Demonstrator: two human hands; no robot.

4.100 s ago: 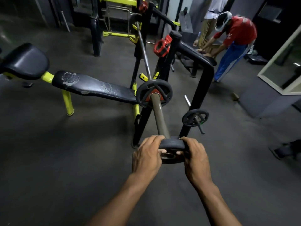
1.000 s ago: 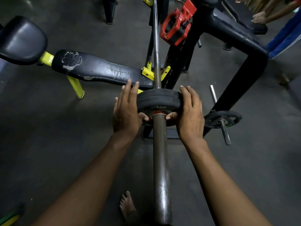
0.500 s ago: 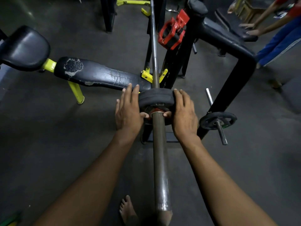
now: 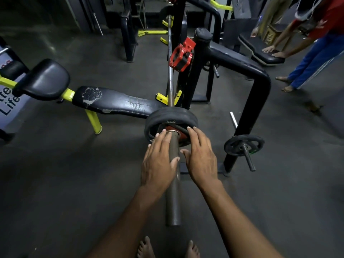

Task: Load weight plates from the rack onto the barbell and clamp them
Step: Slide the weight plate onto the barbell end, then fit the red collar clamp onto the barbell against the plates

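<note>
Black padded bench [image 4: 115,103] w/ cracked, peeling vinyl stood on yellow legs [image 4: 94,120], left of frame. Dark concrete floor [image 4: 55,183]. Second person in red shirt [image 4: 329,17], blue trousers, leaned on another pad [image 4: 260,51], upper right.

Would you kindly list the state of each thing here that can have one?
Weight plates: seated on the barbell sleeve, unclamped.
Red collar clamp: on the rack upright, unused.
Small plate: on its storage peg.
Left hand: open, on the sleeve.
Right hand: open, fingertips at the plates.
</note>
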